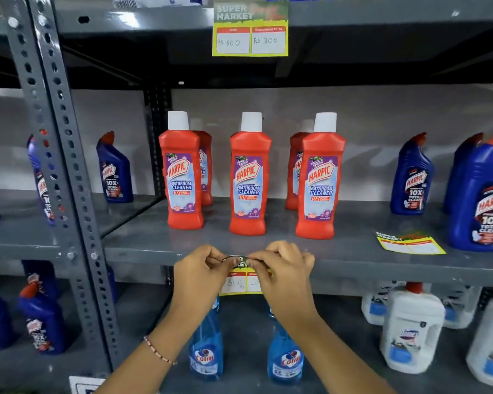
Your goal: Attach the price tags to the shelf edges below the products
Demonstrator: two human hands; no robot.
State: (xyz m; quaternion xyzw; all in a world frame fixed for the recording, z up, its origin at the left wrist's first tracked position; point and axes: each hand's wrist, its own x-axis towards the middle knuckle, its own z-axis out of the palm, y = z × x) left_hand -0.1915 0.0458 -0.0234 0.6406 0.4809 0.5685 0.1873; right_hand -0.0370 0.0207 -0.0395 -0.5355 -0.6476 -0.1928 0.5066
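Note:
A yellow price tag (237, 283) hangs against the front edge of the middle grey shelf (143, 255), below the red Harpic bathroom cleaner bottles (249, 177). My left hand (198, 273) and my right hand (283, 268) pinch its top edge from both sides, pressing it at the shelf lip. Most of the tag is hidden by my fingers. Another yellow price tag (410, 243) lies flat on the shelf at the right. A third tag (250, 29), marked Rs 600 and Rs 300, is fixed on the upper shelf edge.
Blue Harpic bottles (413, 177) stand right and left of the red ones. A perforated grey upright (66, 177) runs down the left. On the lower shelf stand blue Colin spray bottles (285, 354) and white jugs (410, 328).

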